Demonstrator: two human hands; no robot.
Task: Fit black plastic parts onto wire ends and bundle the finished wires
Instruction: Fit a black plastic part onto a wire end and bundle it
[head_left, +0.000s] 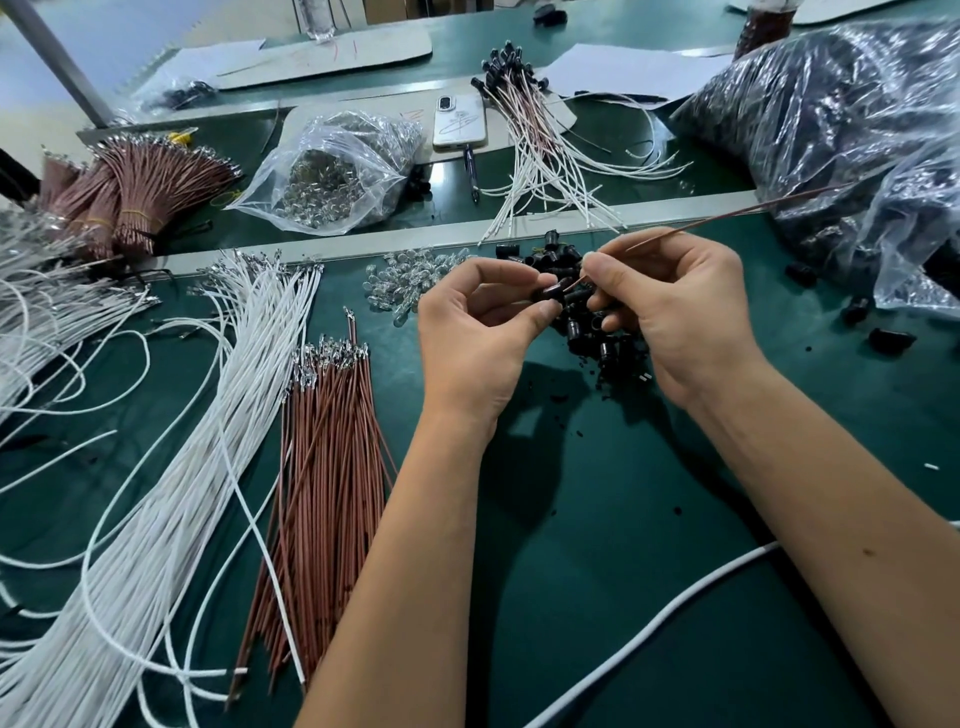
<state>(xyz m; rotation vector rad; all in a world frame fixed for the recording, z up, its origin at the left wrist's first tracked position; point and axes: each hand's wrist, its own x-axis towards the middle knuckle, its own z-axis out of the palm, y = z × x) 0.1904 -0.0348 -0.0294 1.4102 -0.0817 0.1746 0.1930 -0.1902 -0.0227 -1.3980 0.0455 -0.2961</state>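
My left hand (483, 332) pinches a small black plastic part (551, 292) between thumb and fingers. My right hand (675, 312) pinches a thin brown wire (727, 213) near its tip, which meets the part. The wire runs up and to the right. Under both hands lies a heap of loose black parts (597, 338). A row of brown wires (327, 467) and a sheaf of white wires (208, 415) lie on the green mat (623, 571) to the left. Finished wires with black ends (530, 130) lie further back.
A pile of clear bulbs (405, 283) sits left of my hands. Behind are an open bag of bulbs (332, 176), a phone (460, 122), bundled brown wires (135, 192) and a big plastic bag of black parts (841, 130). A white cable (649, 629) crosses the front right.
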